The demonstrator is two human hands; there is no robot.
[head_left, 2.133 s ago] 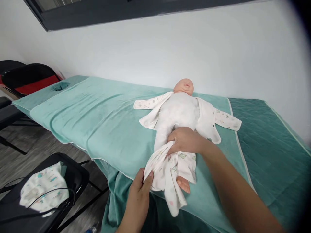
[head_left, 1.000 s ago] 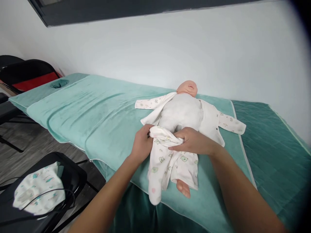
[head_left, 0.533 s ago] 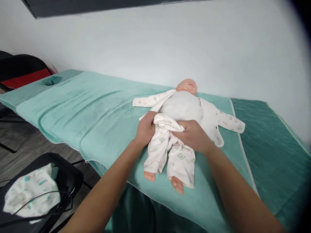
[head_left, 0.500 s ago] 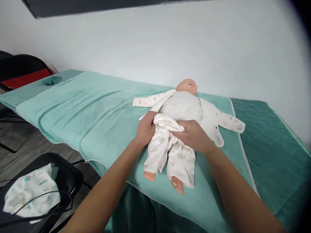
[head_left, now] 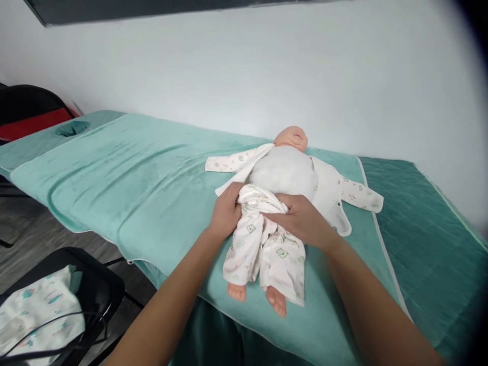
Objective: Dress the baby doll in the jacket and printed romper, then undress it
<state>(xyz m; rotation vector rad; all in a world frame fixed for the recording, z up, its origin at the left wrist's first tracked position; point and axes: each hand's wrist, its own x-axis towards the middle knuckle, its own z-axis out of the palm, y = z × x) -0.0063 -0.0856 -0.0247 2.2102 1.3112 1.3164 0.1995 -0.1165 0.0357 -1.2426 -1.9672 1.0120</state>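
left hand (head_left: 227, 211): fingers clamped on one side of the waistband | right hand (head_left: 301, 218): clamped on its other side | white cloth trousers with green animal print (head_left: 282, 256): waistband between the hands, legs running nearer the camera, around the white-bodied baby doll's (head_left: 284, 170) legs | doll: on its back, on teal plush sheet (head_left: 163, 188)

In the middle of the frame, the left hand (head_left: 227, 211) and right hand (head_left: 303, 218) held the top of the pants (head_left: 282, 259). The doll (head_left: 284, 170) lay face up in an open shirt (head_left: 327, 195) on the green bed (head_left: 156, 178). A cloth (head_left: 46, 307) sat on a black chair (head_left: 97, 279), lower left.
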